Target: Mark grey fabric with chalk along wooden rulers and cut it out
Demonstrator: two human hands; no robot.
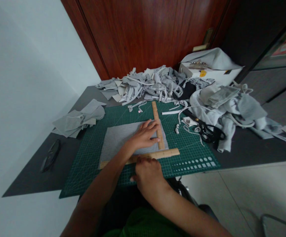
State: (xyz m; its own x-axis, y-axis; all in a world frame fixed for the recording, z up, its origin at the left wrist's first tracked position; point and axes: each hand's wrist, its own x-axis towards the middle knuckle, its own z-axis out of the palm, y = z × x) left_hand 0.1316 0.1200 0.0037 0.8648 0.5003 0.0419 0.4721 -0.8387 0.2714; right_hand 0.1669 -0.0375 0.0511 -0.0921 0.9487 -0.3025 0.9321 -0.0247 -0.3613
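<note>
A piece of grey fabric (119,136) lies flat on the green cutting mat (88,164). One wooden ruler (167,153) runs across the fabric's near edge. A second wooden ruler (156,110) points away from me near its right edge, its near end close to the first. My left hand (145,135) lies open on the fabric, fingertips and thumb reaching the second ruler. Just below the first ruler, my right hand (149,169) is closed, knuckles against the ruler's near edge. Whatever its curled fingers may hold is hidden.
Grey fabric scraps (155,82) heap along the back, with another pile (234,102) at right. Black scissors (209,130) lie beside it. A smaller stack (81,118) and a dark object (51,154) are at left. A white box (217,74) stands at the back right.
</note>
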